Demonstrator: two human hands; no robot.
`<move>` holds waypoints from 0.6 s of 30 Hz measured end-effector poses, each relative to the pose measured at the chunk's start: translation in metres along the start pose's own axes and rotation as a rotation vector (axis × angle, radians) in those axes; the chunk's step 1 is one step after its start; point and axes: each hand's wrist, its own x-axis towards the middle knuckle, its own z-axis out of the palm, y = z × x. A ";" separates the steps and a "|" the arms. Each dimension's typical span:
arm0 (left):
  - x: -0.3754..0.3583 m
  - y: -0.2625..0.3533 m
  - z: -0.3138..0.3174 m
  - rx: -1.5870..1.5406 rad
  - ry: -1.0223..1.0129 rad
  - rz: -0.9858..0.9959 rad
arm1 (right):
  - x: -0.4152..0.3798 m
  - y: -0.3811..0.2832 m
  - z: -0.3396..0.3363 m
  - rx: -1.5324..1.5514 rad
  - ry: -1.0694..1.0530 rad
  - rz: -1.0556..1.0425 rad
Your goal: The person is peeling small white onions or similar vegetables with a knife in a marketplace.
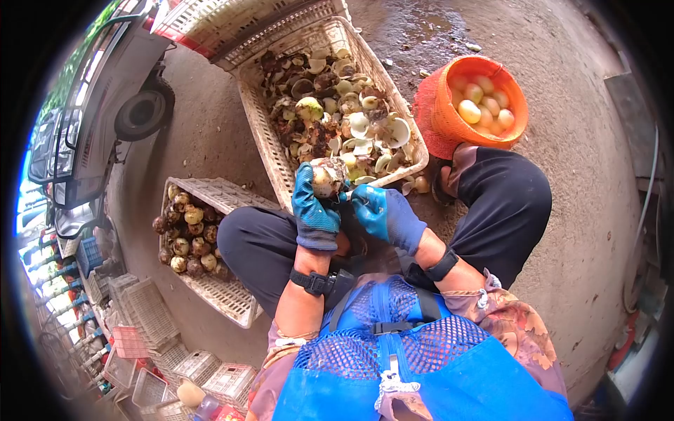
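My left hand (314, 214), in a blue-green glove, is wrapped round a whitish-brown bulb (327, 177) at the near edge of a large crate. My right hand (382, 213), gloved too, is closed just right of the bulb; a small dark thing shows between the hands, too small to name. The large crate (254, 116) holds peelings and cut pieces (358, 125). To its right stands an orange bucket (449, 123) in red netting, with pale peeled bulbs (484, 105) inside. Brown unpeeled bulbs (194, 229) fill part of a tilted crate (226, 298) by my left knee.
A vehicle (95, 105) with a black wheel stands at the upper left. Stacked empty crates (151, 309) are at the lower left. Another crate (253, 21) lies beyond the large one. My bent knees flank my hands. A hose (649, 203) runs along the right.
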 end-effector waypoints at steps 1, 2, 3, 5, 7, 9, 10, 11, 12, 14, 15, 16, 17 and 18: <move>-0.001 -0.001 0.002 0.002 0.028 0.033 | -0.001 0.001 0.000 -0.062 -0.026 -0.010; -0.001 -0.001 0.002 0.008 0.031 0.035 | -0.002 0.002 -0.001 -0.118 -0.029 -0.005; -0.001 -0.002 0.000 0.014 0.033 0.037 | -0.003 -0.002 -0.004 -0.174 -0.032 0.000; 0.002 -0.003 -0.007 0.025 0.028 0.044 | -0.004 -0.003 -0.005 -0.244 -0.026 -0.005; 0.005 -0.004 -0.010 0.037 0.011 0.056 | -0.006 0.000 -0.004 -0.269 -0.007 -0.025; 0.005 -0.001 -0.006 0.020 0.067 0.045 | -0.008 -0.004 -0.004 -0.248 -0.011 -0.038; 0.004 0.000 -0.002 0.009 0.095 0.041 | -0.008 -0.006 -0.004 -0.239 -0.015 -0.045; 0.003 0.001 0.000 -0.004 0.097 0.035 | -0.008 -0.006 -0.003 -0.255 -0.011 -0.039; 0.002 0.001 0.002 -0.016 0.100 0.028 | -0.007 -0.007 -0.002 -0.269 -0.007 -0.031; 0.003 0.002 0.003 -0.016 0.099 0.003 | -0.006 -0.007 0.000 -0.264 0.005 -0.035; 0.003 0.002 0.002 -0.006 0.094 -0.013 | -0.006 -0.006 0.001 -0.247 0.012 -0.047; 0.002 0.002 0.002 0.003 0.090 -0.029 | -0.006 -0.006 0.001 -0.231 0.018 -0.060; 0.002 0.002 0.002 0.008 0.093 -0.035 | -0.007 -0.006 0.000 -0.214 0.022 -0.045; -0.001 0.005 0.004 0.012 0.097 -0.040 | -0.006 -0.010 -0.004 -0.198 0.025 -0.031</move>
